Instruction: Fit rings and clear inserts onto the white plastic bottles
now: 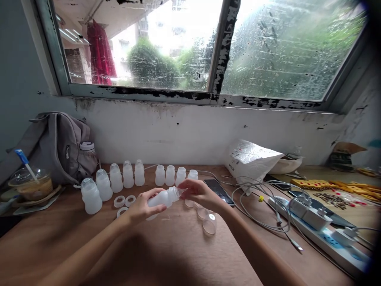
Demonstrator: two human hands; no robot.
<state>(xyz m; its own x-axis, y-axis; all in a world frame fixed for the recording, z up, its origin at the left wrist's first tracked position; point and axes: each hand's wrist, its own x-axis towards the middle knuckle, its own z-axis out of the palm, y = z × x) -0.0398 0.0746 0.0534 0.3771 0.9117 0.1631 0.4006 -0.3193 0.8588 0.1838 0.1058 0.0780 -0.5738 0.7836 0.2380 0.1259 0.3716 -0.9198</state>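
Note:
My left hand (144, 206) is wrapped around a frosted white baby bottle (160, 200), tilted with its neck toward the right. At the bottle's mouth, my right hand (198, 192) pinches a clear nipple (181, 191), its fingers partly hiding it. Several white collar rings (119, 201) lie beside my left hand, one partly behind the wrist. Below my right hand, clear dome caps (209, 224) rest on the table. Several capped bottles (91, 196) stand in a row at the left. Behind my hands is a row of uncapped bottles (160, 175).
A phone (218, 191) lies right of my hand, near tangled white cables (258, 210) and a power strip (324, 238). A silver-white bag (250, 159) stands by the wall. At the left are a grey backpack (59, 147) and an iced drink cup (31, 186).

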